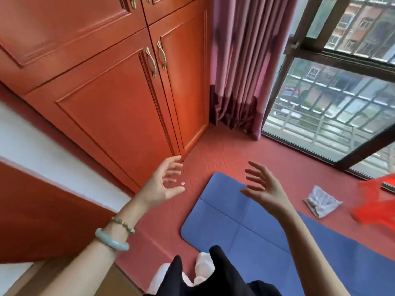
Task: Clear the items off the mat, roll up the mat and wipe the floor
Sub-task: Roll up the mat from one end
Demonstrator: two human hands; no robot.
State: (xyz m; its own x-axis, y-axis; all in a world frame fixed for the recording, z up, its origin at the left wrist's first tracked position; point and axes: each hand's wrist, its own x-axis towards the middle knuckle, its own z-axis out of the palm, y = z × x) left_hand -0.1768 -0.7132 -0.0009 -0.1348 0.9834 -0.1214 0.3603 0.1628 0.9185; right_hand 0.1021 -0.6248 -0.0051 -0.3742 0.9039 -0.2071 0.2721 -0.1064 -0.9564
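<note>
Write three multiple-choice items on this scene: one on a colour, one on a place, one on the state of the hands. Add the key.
1. What colour is the mat?
A. green
B. blue
C. grey

2. Where does the white cloth lie?
A. on the mat
B. in a hand
C. on the red floor, right of the mat

3. How are the left hand and the right hand?
A. both open with fingers spread, holding nothing
B. both gripping the mat's end
C. one pinching the cloth

Key:
1 B, the mat's surface is plainly blue against the red floor.
2 C, the cloth lies crumpled on the floor, apart from the mat's edge.
3 A, both hands are raised above the floor and the mat's end with nothing in them.
</note>
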